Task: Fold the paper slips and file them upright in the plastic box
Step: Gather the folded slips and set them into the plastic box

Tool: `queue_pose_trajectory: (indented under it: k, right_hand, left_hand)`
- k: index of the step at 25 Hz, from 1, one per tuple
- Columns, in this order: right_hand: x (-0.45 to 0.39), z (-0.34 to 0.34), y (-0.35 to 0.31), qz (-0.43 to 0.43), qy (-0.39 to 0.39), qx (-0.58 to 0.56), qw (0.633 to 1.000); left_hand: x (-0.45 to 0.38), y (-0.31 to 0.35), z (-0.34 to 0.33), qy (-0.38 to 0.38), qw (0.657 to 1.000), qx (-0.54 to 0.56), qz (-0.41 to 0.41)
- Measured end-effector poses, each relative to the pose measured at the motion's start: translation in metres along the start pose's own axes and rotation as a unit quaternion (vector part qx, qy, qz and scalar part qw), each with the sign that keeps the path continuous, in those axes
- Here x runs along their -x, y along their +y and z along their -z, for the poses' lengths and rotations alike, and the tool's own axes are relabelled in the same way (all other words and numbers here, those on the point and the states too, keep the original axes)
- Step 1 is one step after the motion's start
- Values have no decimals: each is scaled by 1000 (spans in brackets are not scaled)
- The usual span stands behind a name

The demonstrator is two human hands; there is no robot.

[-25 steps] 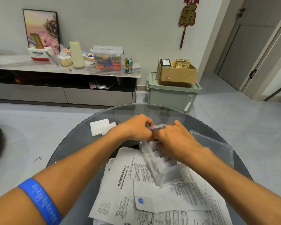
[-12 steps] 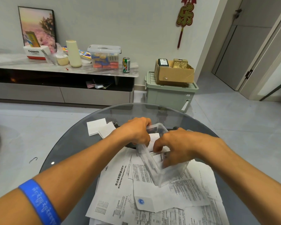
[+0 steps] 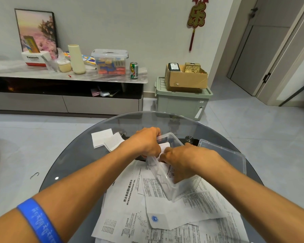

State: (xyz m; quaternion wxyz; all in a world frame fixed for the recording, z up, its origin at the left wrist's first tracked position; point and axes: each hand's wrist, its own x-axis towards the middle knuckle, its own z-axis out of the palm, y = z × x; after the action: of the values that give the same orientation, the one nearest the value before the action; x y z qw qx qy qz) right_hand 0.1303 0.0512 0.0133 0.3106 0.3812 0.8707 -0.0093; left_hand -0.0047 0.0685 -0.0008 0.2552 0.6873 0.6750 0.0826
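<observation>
Paper slips [image 3: 164,146] go in the plastic box [image 3: 170,179] on your glass table [image 3: 74,165]: your left hand [image 3: 146,143] grips its rim to steady it, while your right hand [image 3: 181,158] pinches slips inside to stand them upright.

Clear plastic box [image 3: 167,183]; white black-printed slips [image 3: 130,207]; blue wristband [image 3: 38,223]

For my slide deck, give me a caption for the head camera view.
Both hands, left hand and right hand, tuck folded slips into a clear plastic box amid unfolded leaflets.
</observation>
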Motion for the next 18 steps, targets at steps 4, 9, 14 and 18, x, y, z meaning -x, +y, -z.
queue_pose_trajectory:
  k: [4,9,14,18]
  right_hand:
    - [2,0,1,6,7,-22,1000]
    - [4,3,-1,1,-18,-3,1000]
    - [15,13,7,3,59,-3,998]
    - [21,11,16,-11,181,-2,983]
  left_hand:
    - [3,1,1,-5,1000,6,1]
    - [3,2,1,-6,1000,4,-2]
    - [3,3,2,-14,1000,-2,-13]
    - [3,2,2,-13,1000,3,-18]
